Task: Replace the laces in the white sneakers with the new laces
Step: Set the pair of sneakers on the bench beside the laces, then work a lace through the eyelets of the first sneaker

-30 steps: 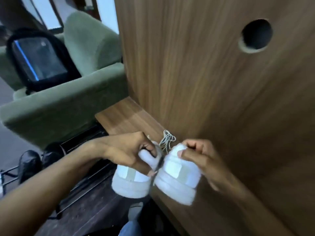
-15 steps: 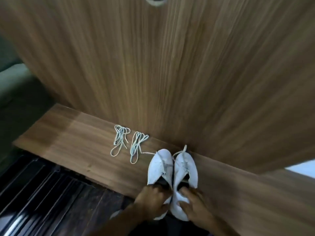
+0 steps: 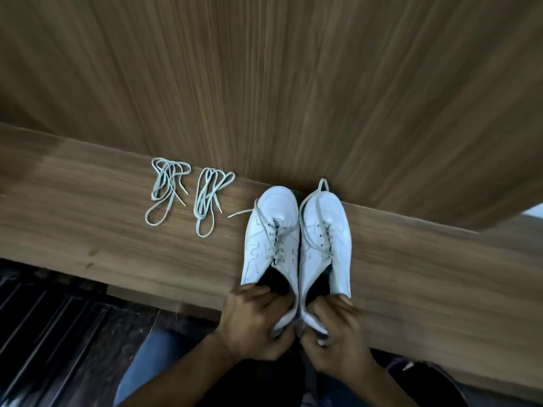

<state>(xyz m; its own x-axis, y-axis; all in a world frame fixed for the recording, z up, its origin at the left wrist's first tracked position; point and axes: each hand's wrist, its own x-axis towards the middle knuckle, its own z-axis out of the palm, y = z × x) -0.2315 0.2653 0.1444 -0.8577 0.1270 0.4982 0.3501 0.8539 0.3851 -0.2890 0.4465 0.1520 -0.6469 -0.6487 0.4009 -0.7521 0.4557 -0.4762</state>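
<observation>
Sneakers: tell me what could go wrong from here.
1. The heels overhang the shelf edge where the left hand and right hand grip the sneakers; letting go early might tip them off.
2. An old lace end trails toward the new laces, so the sets could get mixed.
3. The loose new laces could be swept off the shelf.

Left hand (image 3: 255,324) and right hand (image 3: 338,333) side by side, fingers curled, knuckles up, forearms converging.

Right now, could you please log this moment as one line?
left hand grips left sneaker heel | right hand grips right sneaker heel | new laces untouched
</observation>
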